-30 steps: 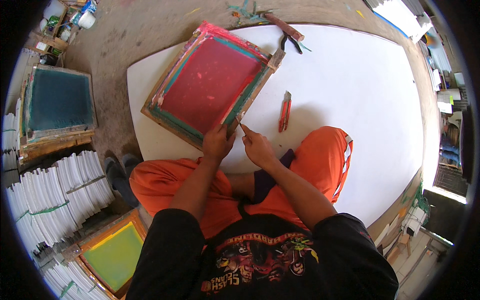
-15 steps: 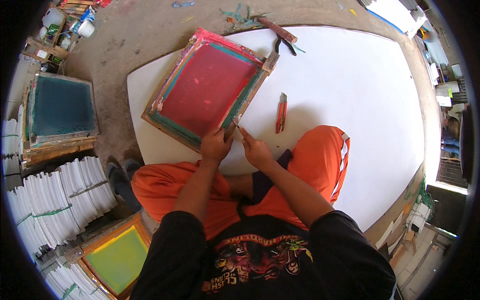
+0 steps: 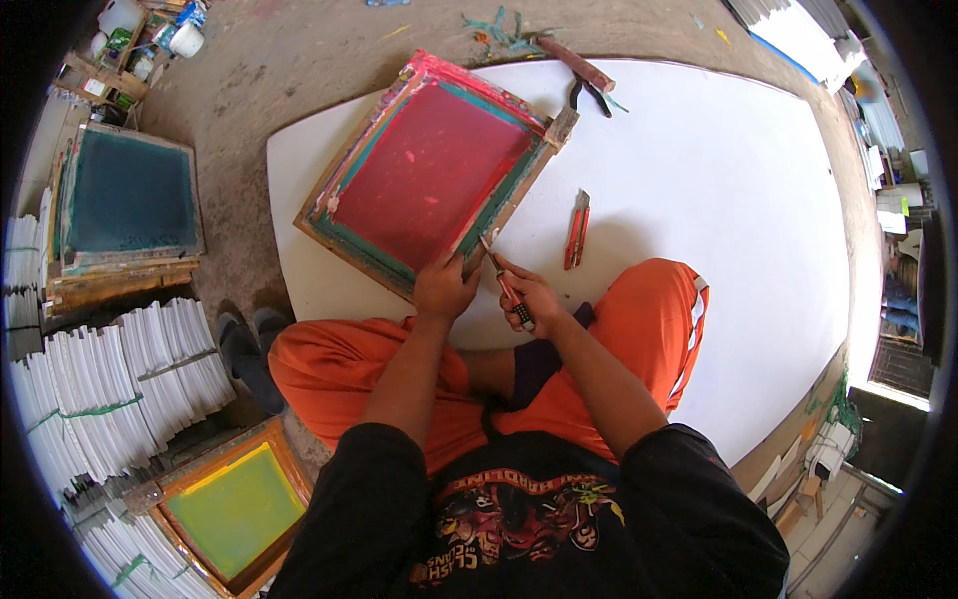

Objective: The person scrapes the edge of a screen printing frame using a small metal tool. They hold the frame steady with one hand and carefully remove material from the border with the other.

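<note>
A wooden screen-printing frame (image 3: 427, 168) with red mesh and green edging lies slanted on a white board (image 3: 718, 190). At its near corner, my left hand (image 3: 445, 288) is closed on the wooden edge. My right hand (image 3: 539, 299) grips a screwdriver (image 3: 511, 294) with a red and black handle. The metal shaft points up and left, its tip at the frame's right-hand rail close to my left fingers. Whether the tip touches the wood I cannot tell. Right of the frame, a red utility knife (image 3: 577, 232) lies on the board.
A reddish-brown wooden cylinder (image 3: 577, 65) and black-handled pliers (image 3: 591, 96) lie past the frame's far right corner. To my left are a dark-mesh screen (image 3: 133, 195), bundled white stacks (image 3: 130, 369) and a yellow-green screen (image 3: 235, 509). My crossed legs border the frame's near side.
My right hand has turned and shifted slightly right, so the screwdriver's handle now shows. My left hand stays at the frame's corner. The whole view has shifted a little.
</note>
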A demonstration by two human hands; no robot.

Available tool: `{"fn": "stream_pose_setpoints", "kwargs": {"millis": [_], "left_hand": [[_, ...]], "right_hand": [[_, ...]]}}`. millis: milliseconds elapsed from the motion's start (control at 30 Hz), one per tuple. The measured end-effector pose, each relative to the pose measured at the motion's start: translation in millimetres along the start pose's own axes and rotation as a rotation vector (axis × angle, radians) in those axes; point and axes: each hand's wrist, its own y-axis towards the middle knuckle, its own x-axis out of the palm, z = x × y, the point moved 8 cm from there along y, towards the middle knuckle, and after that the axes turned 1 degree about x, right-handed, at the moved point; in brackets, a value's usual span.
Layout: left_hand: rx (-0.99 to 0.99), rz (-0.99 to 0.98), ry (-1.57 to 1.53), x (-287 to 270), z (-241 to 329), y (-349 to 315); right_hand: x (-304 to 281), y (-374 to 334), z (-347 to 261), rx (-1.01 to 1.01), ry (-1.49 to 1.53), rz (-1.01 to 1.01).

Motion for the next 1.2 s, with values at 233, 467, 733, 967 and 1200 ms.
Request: {"fn": "stream_pose_setpoints", "kwargs": {"millis": [233, 467, 733, 967, 1200], "left_hand": [[-0.047, 0.007, 0.006, 4, -4, 0], [-0.085, -0.001, 0.053, 4, 8, 4], [-0.203, 0.014, 0.051, 41, 24, 20], [-0.006, 0.172, 0.333, 4, 43, -4], [0.027, 0.166, 0.236, 17, 22, -14]], "right_hand": [[-13, -22, -30, -0.059, -0.848, 0.195], [-17, -30, -42, -0.681, -1.039, 0.284], [-20, -44, -53, -0.544, -1.135, 0.367], [-28, -45, -70, -0.574, -1.399, 0.454], [-21, -32, -73, -0.511, -1.465, 0.431]]}}
